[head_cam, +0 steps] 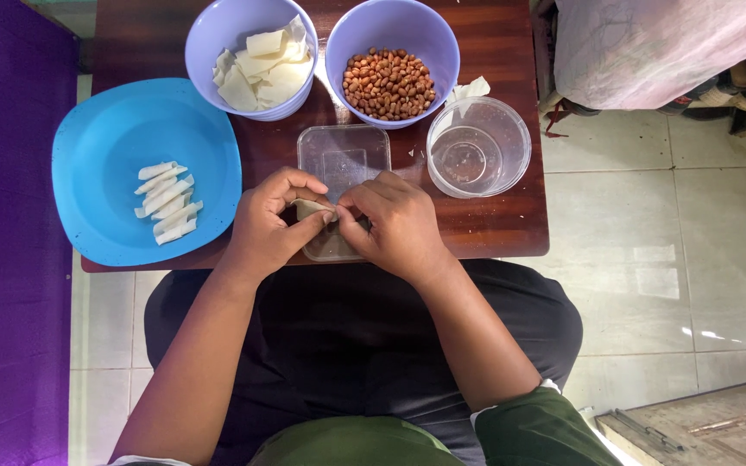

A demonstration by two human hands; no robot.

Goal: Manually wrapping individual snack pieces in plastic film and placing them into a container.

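While both hands pinch one pale wrapper (311, 207) over a clear lid (343, 160), left hand (271, 226) and right hand (399, 226) meet fingertip to fingertip; bowls hold wrappers (262, 65) and peanuts (388, 83), a blue plate (114, 138) finished rolls (167, 201).

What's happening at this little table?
A seated person pinches a small pale wrapper between the left hand and right hand, over a clear flat lid. Finished rolls lie on a blue plate. Bowls of peanuts and wrapper pieces stand behind.
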